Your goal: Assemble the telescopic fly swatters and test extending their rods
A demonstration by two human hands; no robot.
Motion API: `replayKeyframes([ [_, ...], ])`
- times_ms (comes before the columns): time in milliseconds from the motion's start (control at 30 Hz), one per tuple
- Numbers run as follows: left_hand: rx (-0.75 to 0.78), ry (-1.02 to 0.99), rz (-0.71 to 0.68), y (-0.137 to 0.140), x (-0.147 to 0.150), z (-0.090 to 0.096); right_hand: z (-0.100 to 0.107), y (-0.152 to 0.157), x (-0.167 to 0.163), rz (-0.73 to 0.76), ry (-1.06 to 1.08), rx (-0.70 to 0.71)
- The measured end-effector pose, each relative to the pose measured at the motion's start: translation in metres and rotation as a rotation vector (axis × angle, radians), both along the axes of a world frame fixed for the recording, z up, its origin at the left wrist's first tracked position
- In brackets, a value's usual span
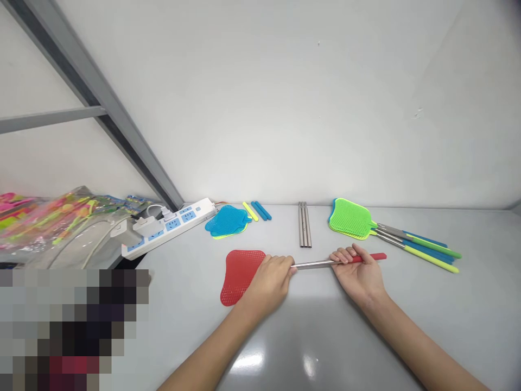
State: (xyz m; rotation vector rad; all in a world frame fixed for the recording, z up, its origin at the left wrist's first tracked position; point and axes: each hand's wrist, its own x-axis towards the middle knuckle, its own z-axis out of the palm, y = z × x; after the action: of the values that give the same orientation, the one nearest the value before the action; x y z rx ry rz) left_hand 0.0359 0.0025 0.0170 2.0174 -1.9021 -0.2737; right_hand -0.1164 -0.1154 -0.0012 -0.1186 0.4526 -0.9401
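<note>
A red fly swatter [240, 274] with a metal shaft lies across both hands just above the grey table. My left hand [272, 279] is closed around the shaft close to the red head and covers the joint. Near the other end, my right hand [360, 274] is palm up, its fingers curled on the red handle. Behind my left hand lie blue and yellow swatter heads [228, 220], with loose blue and yellow handles [260, 210] beside them. Several bare metal tubes [304, 225] lie side by side farther back.
Fly swatters with green and blue heads [352, 219] are stacked at the right, handles pointing right. A white power strip [171, 228] with plugged-in chargers lies at the left, beside bagged colourful items [69, 217]. A wall and a grey metal frame [118, 127] bound the back.
</note>
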Motion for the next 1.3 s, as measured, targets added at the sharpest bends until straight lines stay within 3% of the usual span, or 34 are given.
replayKeyframes([
  [367,-0.001,-0.04,-0.002,0.0009,-0.0013,0.0019,0.0022,0.0,0.0,0.002,-0.007,0.035],
  [1000,0.042,-0.073,0.006,0.0012,-0.0068,0.0027,-0.001,0.0001,0.0042,0.0,0.046,-0.067],
  [1300,0.027,-0.068,0.003,0.001,-0.0053,0.0013,-0.0002,-0.0015,0.0043,-0.005,0.021,-0.028],
])
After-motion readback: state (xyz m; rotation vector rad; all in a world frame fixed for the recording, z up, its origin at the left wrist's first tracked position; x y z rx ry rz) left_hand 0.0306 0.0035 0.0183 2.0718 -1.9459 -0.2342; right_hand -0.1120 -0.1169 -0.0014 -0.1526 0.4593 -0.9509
